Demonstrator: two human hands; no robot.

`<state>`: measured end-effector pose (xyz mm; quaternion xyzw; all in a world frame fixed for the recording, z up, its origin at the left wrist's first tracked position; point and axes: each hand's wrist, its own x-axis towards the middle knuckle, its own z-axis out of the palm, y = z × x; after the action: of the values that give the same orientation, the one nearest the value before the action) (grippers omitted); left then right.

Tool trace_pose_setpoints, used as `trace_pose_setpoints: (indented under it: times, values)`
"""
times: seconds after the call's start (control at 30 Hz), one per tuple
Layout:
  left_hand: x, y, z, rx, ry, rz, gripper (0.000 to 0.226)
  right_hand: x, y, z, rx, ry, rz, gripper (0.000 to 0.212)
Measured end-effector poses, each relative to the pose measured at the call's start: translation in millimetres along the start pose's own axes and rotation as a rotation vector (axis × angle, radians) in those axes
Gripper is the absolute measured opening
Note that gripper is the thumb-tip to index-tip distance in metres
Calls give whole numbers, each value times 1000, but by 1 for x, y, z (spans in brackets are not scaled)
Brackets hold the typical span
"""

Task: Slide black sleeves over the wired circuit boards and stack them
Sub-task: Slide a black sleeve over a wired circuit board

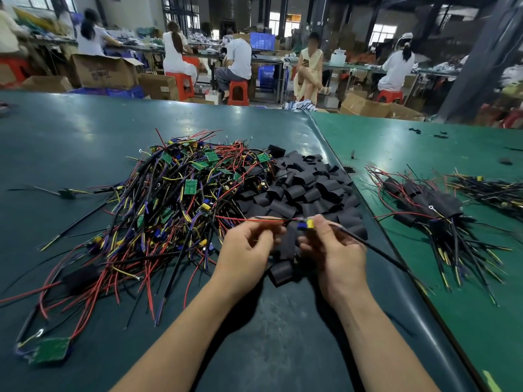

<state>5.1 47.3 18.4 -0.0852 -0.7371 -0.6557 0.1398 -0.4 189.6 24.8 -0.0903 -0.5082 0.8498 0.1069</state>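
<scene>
My left hand [249, 244] and my right hand [336, 250] meet over the near edge of a heap of black sleeves [302, 188]. Between them is a wired circuit board [307, 223] with blue and yellow parts, its red wires running left and a black cable trailing right. A black sleeve [290, 239] hangs around the board between my fingers. My right hand pinches the board end; my left hand grips the sleeve and red wires. A large tangle of unsleeved boards [184, 193] lies to the left. Sleeved boards are stacked [433, 205] on the right.
A dark green mat [70, 142] covers the table; a lighter green one [467, 292] lies to the right. A loose green board [53, 350] lies near left. Several people sit at benches behind, among cardboard boxes [104, 70] and red stools.
</scene>
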Motion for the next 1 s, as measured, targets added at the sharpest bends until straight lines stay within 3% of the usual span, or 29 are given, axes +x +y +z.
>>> trace_pose_setpoints:
  times: [0.03,0.1,0.17,0.4,0.57,1.0]
  values:
    - [-3,-2,-4,297,-55,143,15,4,-3,-4,50,62,-4,13]
    - [-9,-5,-10,751,-191,298,34,11,-12,-14,142,146,8,15]
    - [-9,-7,-12,911,-297,257,49,15,-16,-20,159,150,27,14]
    - [-4,-4,-19,787,-370,159,46,17,-15,-21,157,43,47,13]
    - [-7,-2,-18,805,-414,220,39,18,-16,-25,154,-13,35,14]
    - [-4,-2,-18,529,-76,309,26,21,-19,-27,192,45,-1,7]
